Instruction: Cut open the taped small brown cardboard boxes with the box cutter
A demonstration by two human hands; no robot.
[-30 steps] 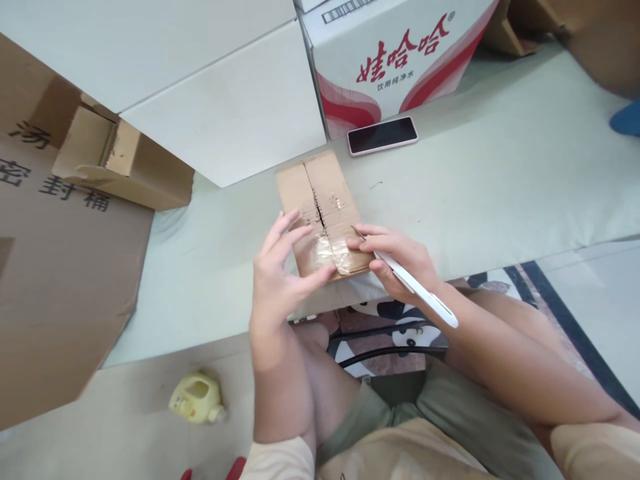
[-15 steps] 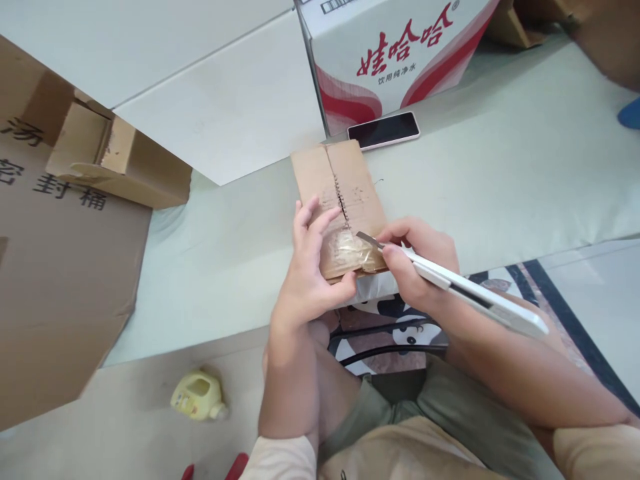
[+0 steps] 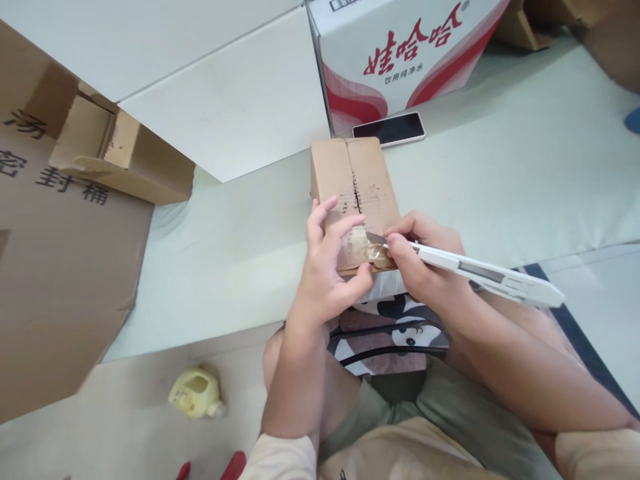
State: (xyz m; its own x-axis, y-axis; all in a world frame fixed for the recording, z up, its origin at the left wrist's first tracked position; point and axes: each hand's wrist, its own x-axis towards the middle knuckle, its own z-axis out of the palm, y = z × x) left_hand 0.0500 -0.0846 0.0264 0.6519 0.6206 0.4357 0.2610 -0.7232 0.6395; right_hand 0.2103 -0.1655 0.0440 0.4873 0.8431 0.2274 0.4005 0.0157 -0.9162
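A small brown cardboard box lies on the pale covered surface, with a seam along its top and clear tape at its near end. My left hand holds it from the left, thumb at the near edge and the other fingers spread over the top. My right hand grips a white utility knife with its blade out. The blade tip touches or hovers just over the tape near the seam; I cannot tell which. My right fingertips are against the box's right side.
Behind the box are a phone and a white-and-red carton. A white cabinet stands back left, beside large cardboard. On the floor lies a yellow jug. The surface's front edge runs just before my knees.
The box and my left hand have shifted to the right, and the box's left side now shows. The knife handle has swung to lie flatter, its blade still at the tape.
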